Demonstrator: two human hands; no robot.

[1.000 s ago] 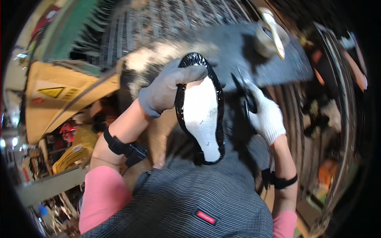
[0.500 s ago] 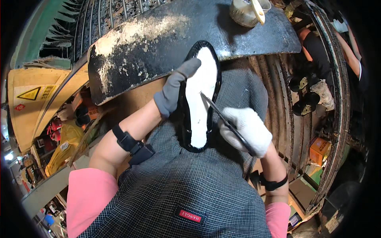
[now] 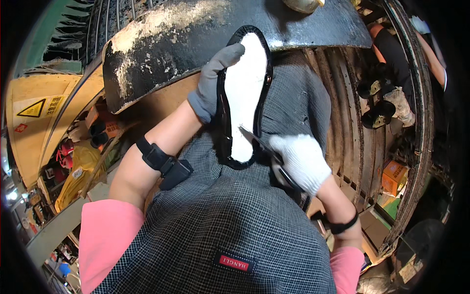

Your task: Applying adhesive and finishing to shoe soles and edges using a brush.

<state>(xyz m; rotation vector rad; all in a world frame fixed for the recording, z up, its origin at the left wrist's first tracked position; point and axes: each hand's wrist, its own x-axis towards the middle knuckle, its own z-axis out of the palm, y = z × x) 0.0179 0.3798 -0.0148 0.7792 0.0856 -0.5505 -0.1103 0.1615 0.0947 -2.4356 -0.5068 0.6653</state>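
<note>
Where the scene begins at my far left, a tan panel (image 3: 46,117) with a warning triangle stands above a yellow bag (image 3: 73,188). Next comes my left arm, a black strap (image 3: 166,161) round it, reaching up to my left hand (image 3: 209,83) in a grey glove. That hand is clamped on the left edge of a shoe (image 3: 245,93), thumb over the toe half; I can't see the fingers behind it. Beyond it curves a dark board (image 3: 303,36) with a pale worn patch.

Held in front of me over my checked apron (image 3: 230,220), the shoe shows its white underside in a black rim. Its long axis runs nearly straight away from my body, wide toe far, narrow heel near, the toe leaning slightly right. My left hand is nearer the toe; my right hand (image 3: 303,161), in a white glove, sits beside the heel, lower and well apart from the left. It is closed round a dark metal tool (image 3: 260,140), which slants up and left across the rim, its tip over the white near the heel. Whether the tip touches, I cannot tell. Farther right is an orange box (image 3: 394,177).
</note>
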